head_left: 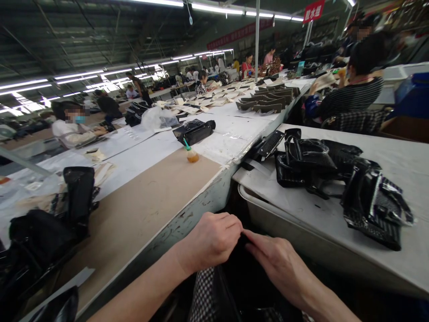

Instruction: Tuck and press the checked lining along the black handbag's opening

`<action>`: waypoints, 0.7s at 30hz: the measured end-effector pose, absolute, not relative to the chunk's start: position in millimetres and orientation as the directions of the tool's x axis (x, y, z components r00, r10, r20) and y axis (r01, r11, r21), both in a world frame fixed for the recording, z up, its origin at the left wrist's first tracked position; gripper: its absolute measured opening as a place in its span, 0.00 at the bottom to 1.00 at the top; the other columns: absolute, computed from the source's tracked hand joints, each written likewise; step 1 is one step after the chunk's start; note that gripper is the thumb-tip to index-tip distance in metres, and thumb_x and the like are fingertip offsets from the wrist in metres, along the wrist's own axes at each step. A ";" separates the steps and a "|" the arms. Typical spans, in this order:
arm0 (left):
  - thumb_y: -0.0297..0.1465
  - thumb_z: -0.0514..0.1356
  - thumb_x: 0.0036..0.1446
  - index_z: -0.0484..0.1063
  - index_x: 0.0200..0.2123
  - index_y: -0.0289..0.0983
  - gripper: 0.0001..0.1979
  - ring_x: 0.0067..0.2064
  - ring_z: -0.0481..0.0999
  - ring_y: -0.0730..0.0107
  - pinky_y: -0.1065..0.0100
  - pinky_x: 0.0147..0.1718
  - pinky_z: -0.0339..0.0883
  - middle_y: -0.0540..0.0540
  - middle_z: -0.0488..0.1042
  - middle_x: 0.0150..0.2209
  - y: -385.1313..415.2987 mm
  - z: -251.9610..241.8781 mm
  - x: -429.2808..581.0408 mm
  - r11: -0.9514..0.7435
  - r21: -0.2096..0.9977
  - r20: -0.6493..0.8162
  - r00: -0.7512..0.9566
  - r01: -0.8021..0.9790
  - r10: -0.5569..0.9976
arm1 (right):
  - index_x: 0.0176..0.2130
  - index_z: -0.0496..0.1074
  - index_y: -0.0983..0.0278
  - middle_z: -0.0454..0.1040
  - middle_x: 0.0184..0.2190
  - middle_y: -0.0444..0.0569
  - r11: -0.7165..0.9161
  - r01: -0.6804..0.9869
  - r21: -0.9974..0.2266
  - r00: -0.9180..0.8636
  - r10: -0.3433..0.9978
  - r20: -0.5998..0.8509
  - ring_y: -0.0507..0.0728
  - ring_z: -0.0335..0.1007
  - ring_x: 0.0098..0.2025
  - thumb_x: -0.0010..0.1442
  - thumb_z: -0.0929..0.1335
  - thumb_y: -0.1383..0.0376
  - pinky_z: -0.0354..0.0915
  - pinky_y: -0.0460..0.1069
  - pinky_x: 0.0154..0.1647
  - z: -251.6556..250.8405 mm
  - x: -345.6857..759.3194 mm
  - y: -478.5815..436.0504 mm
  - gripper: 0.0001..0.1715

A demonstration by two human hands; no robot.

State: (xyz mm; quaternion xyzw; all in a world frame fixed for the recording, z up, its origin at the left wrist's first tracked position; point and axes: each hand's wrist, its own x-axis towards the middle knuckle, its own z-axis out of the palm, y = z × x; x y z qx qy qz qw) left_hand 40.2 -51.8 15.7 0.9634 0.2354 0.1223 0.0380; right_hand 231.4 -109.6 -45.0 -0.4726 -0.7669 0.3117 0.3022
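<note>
In my lap lies a dark, glossy black bag (250,281), its lower part lost in shadow. My left hand (214,237) is closed, its fingers pinching the bag's upper edge. From the other side my right hand (279,264) grips that edge between thumb and straightened fingers, its fingertips meeting the left ones. Whatever small detail sits between the fingertips is hidden. Black-and-white checked cloth (202,293) shows beside the bag, below my left wrist.
Shiny black bags (308,161) lie on the right table (398,156). A small bottle of amber liquid (192,155) stands on the brown board (150,201) at left, with black bags (43,241) piled nearby. Olive pieces (264,100) lie farther back. Co-workers sit on both sides.
</note>
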 end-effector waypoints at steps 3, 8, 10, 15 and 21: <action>0.23 0.56 0.58 0.70 0.28 0.34 0.08 0.33 0.76 0.71 0.72 0.35 0.69 0.47 0.77 0.31 -48.4 13.4 41.9 -0.813 0.322 0.224 0.796 0.484 0.563 | 0.54 0.70 0.58 0.79 0.35 0.45 0.308 0.517 -0.798 -0.351 0.927 0.131 0.57 0.77 0.36 0.67 0.59 0.67 0.70 0.48 0.38 -42.1 232.0 -110.3 0.19; 0.23 0.59 0.53 0.69 0.23 0.36 0.07 0.31 0.77 0.72 0.73 0.33 0.68 0.49 0.78 0.30 -41.9 17.9 43.6 -0.708 0.477 0.151 0.745 0.521 0.650 | 0.55 0.70 0.58 0.78 0.34 0.46 0.291 0.493 -0.820 -0.352 0.928 0.117 0.57 0.77 0.36 0.68 0.59 0.66 0.70 0.50 0.42 -44.2 232.5 -112.1 0.20; 0.23 0.58 0.54 0.71 0.25 0.36 0.06 0.32 0.77 0.72 0.73 0.33 0.67 0.49 0.78 0.31 -40.4 20.0 42.9 -0.738 0.453 0.134 0.779 0.501 0.612 | 0.55 0.70 0.58 0.78 0.34 0.46 0.289 0.501 -0.816 -0.358 0.928 0.108 0.57 0.77 0.35 0.68 0.59 0.65 0.69 0.50 0.41 -45.5 232.8 -113.1 0.20; 0.24 0.55 0.58 0.72 0.30 0.35 0.06 0.33 0.76 0.70 0.71 0.34 0.66 0.47 0.77 0.32 -43.3 19.0 41.8 -0.848 0.290 0.126 0.860 0.444 0.494 | 0.54 0.70 0.57 0.78 0.33 0.43 0.294 0.522 -0.801 -0.378 0.921 0.092 0.55 0.76 0.33 0.68 0.59 0.67 0.66 0.48 0.35 -41.4 234.4 -112.9 0.19; 0.22 0.57 0.52 0.65 0.28 0.37 0.06 0.29 0.73 0.72 0.72 0.29 0.63 0.52 0.74 0.28 -48.5 21.0 45.7 -0.713 0.445 0.108 0.758 0.542 0.643 | 0.42 0.75 0.61 0.79 0.34 0.44 0.370 0.565 -0.738 -0.439 0.892 0.111 0.56 0.77 0.36 0.66 0.65 0.64 0.64 0.47 0.36 -28.0 231.5 -100.1 0.09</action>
